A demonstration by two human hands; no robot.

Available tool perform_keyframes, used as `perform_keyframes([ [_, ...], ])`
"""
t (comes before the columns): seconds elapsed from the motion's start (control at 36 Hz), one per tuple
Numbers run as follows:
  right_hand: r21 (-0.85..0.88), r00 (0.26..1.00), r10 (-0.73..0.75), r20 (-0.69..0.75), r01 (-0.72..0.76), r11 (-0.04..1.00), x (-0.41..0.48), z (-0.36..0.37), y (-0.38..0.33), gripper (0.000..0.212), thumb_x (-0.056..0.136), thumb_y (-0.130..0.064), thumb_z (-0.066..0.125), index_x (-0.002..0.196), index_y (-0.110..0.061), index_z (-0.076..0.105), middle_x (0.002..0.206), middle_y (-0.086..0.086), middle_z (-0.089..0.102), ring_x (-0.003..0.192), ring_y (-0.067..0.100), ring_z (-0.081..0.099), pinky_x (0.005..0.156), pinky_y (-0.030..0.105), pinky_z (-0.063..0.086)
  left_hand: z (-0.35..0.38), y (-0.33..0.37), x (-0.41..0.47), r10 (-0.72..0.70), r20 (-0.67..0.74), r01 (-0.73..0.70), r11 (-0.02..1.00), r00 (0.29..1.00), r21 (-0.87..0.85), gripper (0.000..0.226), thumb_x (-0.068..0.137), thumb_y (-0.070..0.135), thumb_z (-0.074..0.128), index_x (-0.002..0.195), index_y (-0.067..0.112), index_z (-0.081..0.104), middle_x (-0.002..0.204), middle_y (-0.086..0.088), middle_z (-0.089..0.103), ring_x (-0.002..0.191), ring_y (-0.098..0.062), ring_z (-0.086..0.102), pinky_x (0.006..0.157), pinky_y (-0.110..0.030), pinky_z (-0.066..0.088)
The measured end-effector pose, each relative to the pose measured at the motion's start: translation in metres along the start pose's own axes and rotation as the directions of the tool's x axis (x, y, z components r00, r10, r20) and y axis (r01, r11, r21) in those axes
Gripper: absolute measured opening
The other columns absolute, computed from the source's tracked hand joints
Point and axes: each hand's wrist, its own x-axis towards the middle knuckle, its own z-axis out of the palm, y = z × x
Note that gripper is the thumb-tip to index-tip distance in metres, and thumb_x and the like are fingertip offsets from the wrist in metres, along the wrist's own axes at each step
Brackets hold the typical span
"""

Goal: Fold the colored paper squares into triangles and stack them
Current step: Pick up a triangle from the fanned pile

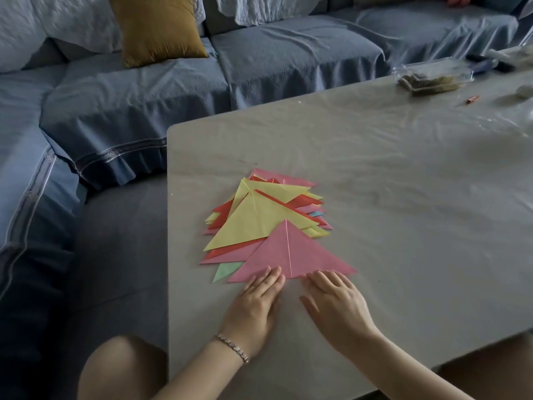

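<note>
Where the view begins on the left, I see only the blue sofa [288, 59] and its mustard cushion [157, 27], neither part of the job. Next comes the counter [403, 197], and close to its left edge lies the pile of folded triangles [253, 226]: yellow, red, pink, a sliver of blue, and a green tip [226, 269] poking out toward the near edge. They are fanned loosely, corners sticking out on every side, not squared up.

I count many triangles and find no unfolded square in view, so I judge the folding far along. I cannot tell whether this is the last sheet, and the pile could be tidied.

The left hand [253, 307], a bracelet [232, 346] at its wrist, lies flat with fingers straight, their tips on the long edge of the pink triangle [291, 255]; its grip is apart and clamps nothing. That triangle sits on top at the near end of the pile, apex pointing to the far edge, a pale crease running down its middle, the paper lying flat and crisp. The right hand [337, 310] is also spread, its grip apart, fingertips at the same long edge.

At the far right corner sit a clear plastic box [432, 76] and a small reddish stick [473, 99].
</note>
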Motion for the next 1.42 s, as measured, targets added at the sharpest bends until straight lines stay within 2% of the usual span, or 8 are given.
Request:
perform_keyframes([
  [0.17,-0.045,0.998,0.055,-0.025,-0.056,0.997,-0.009,-0.012,0.024,0.045,0.087,-0.041,0.035,0.095,-0.019,0.073,0.089,-0.008,0.068,0.082,0.015,0.067,0.078,0.029,0.054,-0.009,-0.012,-0.014,-0.064,0.013,0.064,0.997,0.998,-0.050,0.044,0.088,0.025,0.035,0.122,0.012,0.058,0.130,0.001,0.054,0.120,-0.013,0.050,0.106,-0.021,0.023],
  [0.33,-0.075,0.990,0.140,-0.038,-0.142,0.987,-0.026,-0.024,0.052,0.039,0.083,-0.032,0.040,0.097,-0.013,0.072,0.084,-0.002,0.065,0.074,0.021,0.064,0.075,0.031,0.054,-0.014,-0.026,-0.023,-0.132,0.006,0.132,0.987,0.991,-0.094,0.045,0.089,0.027,0.034,0.126,0.010,0.054,0.134,0.006,0.045,0.131,0.000,0.017,0.103,-0.001,-0.004],
  [0.53,-0.061,0.984,0.179,0.019,-0.177,0.982,-0.026,-0.031,0.053,0.039,0.083,-0.032,0.041,0.097,-0.014,0.073,0.087,-0.004,0.066,0.079,0.020,0.066,0.073,0.031,0.054,-0.018,-0.032,-0.033,-0.199,-0.004,0.198,0.979,0.980,-0.051,0.049,0.094,0.035,0.028,0.122,0.008,0.058,0.132,0.002,0.051,0.125,-0.006,0.035,0.107,-0.005,0.006],
  [0.64,-0.069,0.975,0.218,0.048,-0.215,0.974,-0.024,-0.032,0.051,0.022,0.073,-0.017,0.073,0.094,-0.015,0.072,0.082,-0.004,0.064,0.077,0.020,0.066,0.065,0.031,0.053,-0.019,-0.036,-0.040,-0.224,-0.046,0.226,0.972,0.974,0.061,0.060,0.099,0.039,0.014,0.117,0.009,0.062,0.125,-0.001,0.060,0.117,-0.009,0.053,0.105,-0.015,0.019],
  [0.78,-0.077,0.907,0.314,0.282,-0.304,0.949,0.005,-0.048,0.046,0.021,0.090,-0.033,0.053,0.108,-0.029,0.064,0.099,-0.007,0.057,0.103,0.016,0.054,0.084,0.027,0.041,-0.028,-0.021,-0.016,-0.289,-0.167,0.306,0.948,0.943,0.085,0.028,0.065,0.022,0.081,0.088,0.007,0.072,0.089,-0.003,0.070,0.079,-0.018,0.069,0.069,-0.030,0.055],
  [0.92,0.043,0.797,0.456,0.396,-0.512,0.858,0.043,-0.044,0.045,0.055,0.085,-0.038,0.061,0.134,-0.023,0.043,0.126,0.005,0.049,0.123,0.023,0.039,0.096,0.031,0.036,-0.047,-0.011,0.027,-0.440,0.041,0.438,0.897,0.897,0.053,0.049,0.083,0.042,0.061,0.123,0.017,0.047,0.118,-0.001,0.051,0.104,-0.019,0.054,0.085,-0.029,0.046],
  [1.19,0.062,0.743,0.481,0.466,-0.570,0.820,0.056,-0.032,0.042,0.020,0.080,-0.025,0.063,0.099,-0.017,0.067,0.095,0.004,0.055,0.093,0.024,0.052,0.067,0.026,0.039,-0.048,-0.018,0.058,-0.577,0.255,0.601,0.799,0.776,-0.018,0.064,0.067,0.039,0.077,0.119,0.020,0.045,0.120,-0.002,0.047,0.111,-0.021,0.047,0.089,-0.031,0.044],
  [1.42,0.432,0.851,0.385,0.358,-0.516,0.739,0.033,-0.038,0.038,0.014,0.089,-0.014,0.057,0.077,-0.021,0.059,0.068,-0.005,0.066,0.064,0.009,0.059,0.054,0.013,0.039,-0.049,-0.011,0.042,-0.552,0.028,0.535,0.794,0.834,-0.290,0.007,0.090,0.014,0.053,0.096,0.015,0.054,0.090,0.001,0.057,0.088,-0.022,0.057,0.073,-0.030,0.044],
])
